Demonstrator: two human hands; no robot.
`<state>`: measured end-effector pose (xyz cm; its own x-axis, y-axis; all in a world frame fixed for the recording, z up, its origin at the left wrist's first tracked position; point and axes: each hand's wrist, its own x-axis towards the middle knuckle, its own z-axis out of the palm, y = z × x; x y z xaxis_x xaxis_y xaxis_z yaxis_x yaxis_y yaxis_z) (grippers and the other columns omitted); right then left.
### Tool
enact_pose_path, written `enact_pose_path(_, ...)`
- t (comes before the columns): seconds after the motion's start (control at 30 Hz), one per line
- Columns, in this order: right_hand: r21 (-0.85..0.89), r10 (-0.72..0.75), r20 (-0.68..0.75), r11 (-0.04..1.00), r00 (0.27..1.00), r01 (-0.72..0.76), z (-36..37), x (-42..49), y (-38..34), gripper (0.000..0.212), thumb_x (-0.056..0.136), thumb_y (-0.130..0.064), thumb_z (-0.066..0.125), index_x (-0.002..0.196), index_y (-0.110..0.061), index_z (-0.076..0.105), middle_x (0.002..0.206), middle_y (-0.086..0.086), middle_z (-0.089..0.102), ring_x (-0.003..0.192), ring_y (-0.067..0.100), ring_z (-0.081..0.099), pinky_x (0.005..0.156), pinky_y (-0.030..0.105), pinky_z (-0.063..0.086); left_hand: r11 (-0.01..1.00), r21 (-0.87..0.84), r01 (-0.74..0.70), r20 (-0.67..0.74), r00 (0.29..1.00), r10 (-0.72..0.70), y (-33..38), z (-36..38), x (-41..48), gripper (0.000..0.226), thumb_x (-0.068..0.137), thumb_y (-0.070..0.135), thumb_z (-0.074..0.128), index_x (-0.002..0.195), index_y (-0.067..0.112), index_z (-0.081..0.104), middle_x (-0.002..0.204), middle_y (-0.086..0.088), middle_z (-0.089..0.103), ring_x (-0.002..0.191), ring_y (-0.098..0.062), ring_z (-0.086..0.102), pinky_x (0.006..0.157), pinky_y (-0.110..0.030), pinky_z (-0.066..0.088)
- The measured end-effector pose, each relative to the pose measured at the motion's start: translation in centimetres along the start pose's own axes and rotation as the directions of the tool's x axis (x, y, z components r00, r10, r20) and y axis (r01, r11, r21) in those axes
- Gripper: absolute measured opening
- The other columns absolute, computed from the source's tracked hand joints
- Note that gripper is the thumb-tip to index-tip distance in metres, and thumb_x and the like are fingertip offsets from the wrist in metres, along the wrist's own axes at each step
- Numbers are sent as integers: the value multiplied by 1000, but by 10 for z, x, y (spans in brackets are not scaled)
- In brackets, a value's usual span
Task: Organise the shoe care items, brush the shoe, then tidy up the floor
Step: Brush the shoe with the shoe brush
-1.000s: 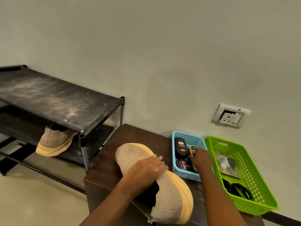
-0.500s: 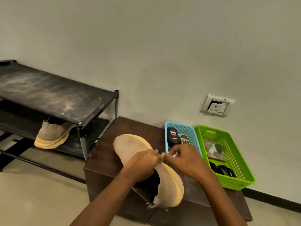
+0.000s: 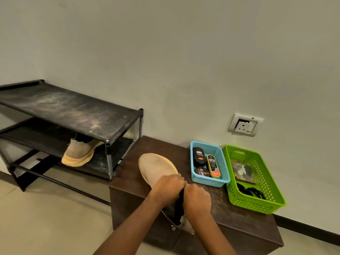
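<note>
two hands meet on a beige knit shoe (image 3: 156, 166) with a yellow rubber sole, which rests on the dark brown wooden table (image 3: 220, 201) with its toe pointing to about eleven o'clock. the left hand (image 3: 168, 188) curls over the upper near the collar and grips it; the right hand (image 3: 197, 201) is curled round the heel side of the shoe's dark opening, knuckles touching the left hand's. whether the right hand also holds anything else cannot be told.

at two o'clock from the shoe, just beside it, sits a light blue plastic basket (image 3: 209, 182) holding a black bottle (image 3: 199, 156), a yellow-edged tube (image 3: 213, 165) and a dark round tin (image 3: 202, 173). touching its three o'clock side is a bright green plastic basket (image 3: 253, 202) with black coiled cables (image 3: 252, 192) and a flat packet (image 3: 242, 171). at nine o'clock from the table stands a dusty black shoe rack (image 3: 73, 111); a matching beige shoe (image 3: 81, 153) lies on its lower shelf. a white wall socket (image 3: 245, 124) sits above the baskets.
</note>
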<state>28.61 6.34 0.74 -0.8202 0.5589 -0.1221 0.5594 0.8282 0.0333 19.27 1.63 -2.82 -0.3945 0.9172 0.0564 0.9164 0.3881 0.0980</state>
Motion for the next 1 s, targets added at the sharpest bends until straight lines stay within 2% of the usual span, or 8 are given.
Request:
enact_pose_path(0.2,45,2,-13,999,1000,-1,-30,-16,8,22,94,-15,47,114,-10,56,116,8,60,107,23,59,82,29,48,965,-261,-23,-242,969,-43,0,-16,-39,43,94,23,44,137,18,47,138,1,52,130,-12,42,114,-29,20)
enact_pose_path(0.27,76,0,-6,997,1000,0,-43,-28,9,22,92,-14,48,112,-7,55,117,11,59,109,26,58,81,30,47,942,-333,-50,-469,875,-119,-6,-27,-64,40,90,29,43,124,18,61,123,3,64,118,-7,51,112,-32,31)
enact_pose_path(0.33,123,-5,10,992,1000,4,-54,-40,5,19,90,-11,48,105,-5,58,111,13,60,106,28,59,73,29,44,883,-468,14,-649,673,-355,-17,-38,-86,37,90,35,43,111,19,69,112,4,69,115,-5,52,106,-28,37)
enact_pose_path(0.47,298,-109,49,950,993,90,-70,-50,-15,16,85,-9,48,70,-9,53,73,8,60,68,24,65,54,28,44,570,-817,92,-541,223,-811,-50,-57,-134,36,89,35,43,111,20,68,109,0,69,105,-22,62,101,-45,43)
enact_pose_path(0.57,489,-228,148,863,962,129,-75,-53,-46,26,83,-2,45,58,-10,49,53,8,58,39,15,60,37,20,40,342,-931,123,-354,-87,-931,-82,-55,-172,33,91,30,45,118,22,62,111,-9,66,103,-28,59,88,-42,46)
enact_pose_path(0.7,649,-303,240,756,922,79,-67,-46,-99,27,88,-3,45,63,-10,53,58,10,60,45,16,63,43,19,46,54,-997,51,-69,-357,-931,-111,-40,-209,30,95,20,49,123,23,58,120,-13,62,109,-30,56,90,-42,45)
enact_pose_path(0.87,727,-273,280,687,921,-18,-41,-26,-164,18,92,-7,45,90,1,61,65,12,65,58,22,67,56,24,55,-79,-997,7,69,-430,-900,-139,-33,-222,29,95,22,48,124,21,56,125,-14,59,115,-33,52,96,-48,43)
enact_pose_path(1.0,764,-206,245,643,947,-58,-24,-14,-206,13,90,-6,46,87,-2,58,55,8,61,61,23,70,44,19,48,-117,-993,14,102,-408,-907,-157,-26,-224,27,96,22,47,121,19,58,125,-15,59,116,-35,51,90,-47,44)
